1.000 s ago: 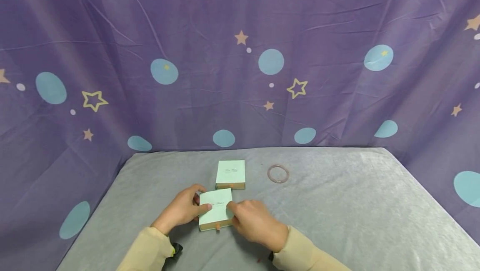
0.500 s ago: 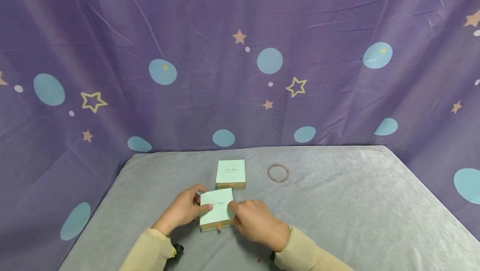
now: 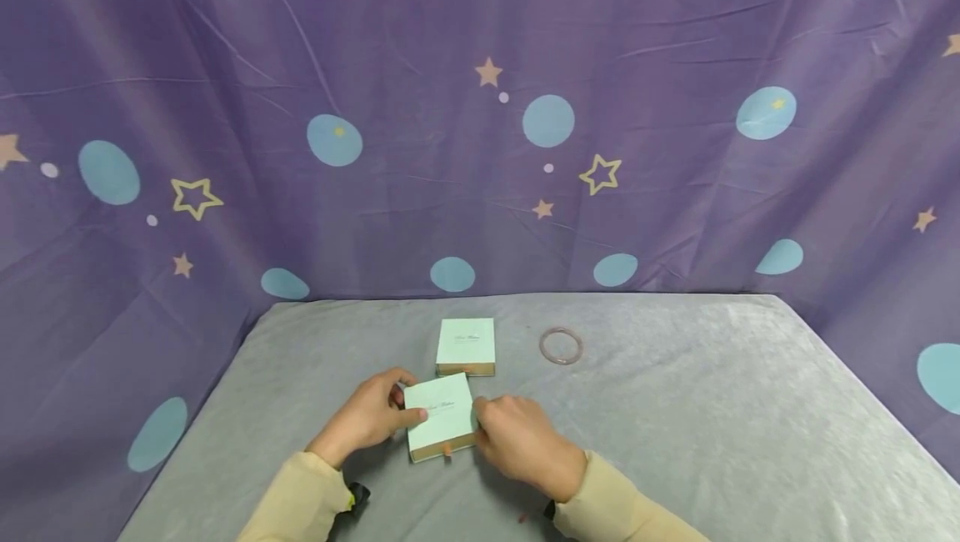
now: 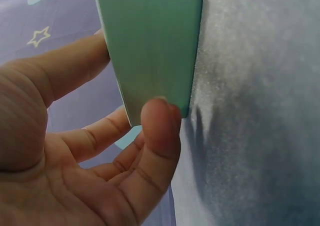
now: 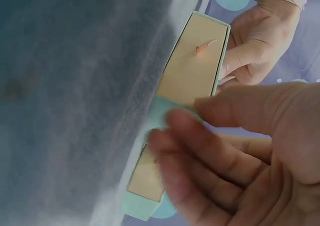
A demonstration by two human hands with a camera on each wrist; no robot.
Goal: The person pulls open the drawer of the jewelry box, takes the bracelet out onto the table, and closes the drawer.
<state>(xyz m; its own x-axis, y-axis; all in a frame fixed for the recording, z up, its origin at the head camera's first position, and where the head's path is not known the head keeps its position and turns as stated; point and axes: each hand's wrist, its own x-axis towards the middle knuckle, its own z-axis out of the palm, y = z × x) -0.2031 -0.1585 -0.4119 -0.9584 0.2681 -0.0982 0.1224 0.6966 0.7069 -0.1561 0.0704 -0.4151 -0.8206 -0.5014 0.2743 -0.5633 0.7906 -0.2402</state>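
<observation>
A mint-green drawer-style gift box (image 3: 448, 425) with a ribbon pull tab (image 3: 447, 449) on its tan front sits slightly askew between both hands. From its left, my left hand (image 3: 367, 415) grips it, thumb on the lid and a curled finger against the green side wall (image 4: 152, 41) in the left wrist view. My right hand (image 3: 521, 442) holds the opposite edge; the right wrist view puts its thumb at a front corner, with bent, blurred fingers along the side. The tan drawer front (image 5: 187, 73) is flush in its sleeve.
A second mint gift box (image 3: 467, 343) of the same kind lies just behind the first. To its right is a pale pink bangle (image 3: 561, 346) on the grey cloth-covered table (image 3: 675, 409). A purple patterned curtain (image 3: 420, 108) stands behind.
The near gift box has turned a little counter-clockwise and shifted slightly right. My right hand has moved right with that edge, its thumb sliding off the lid top. My left hand keeps its grip.
</observation>
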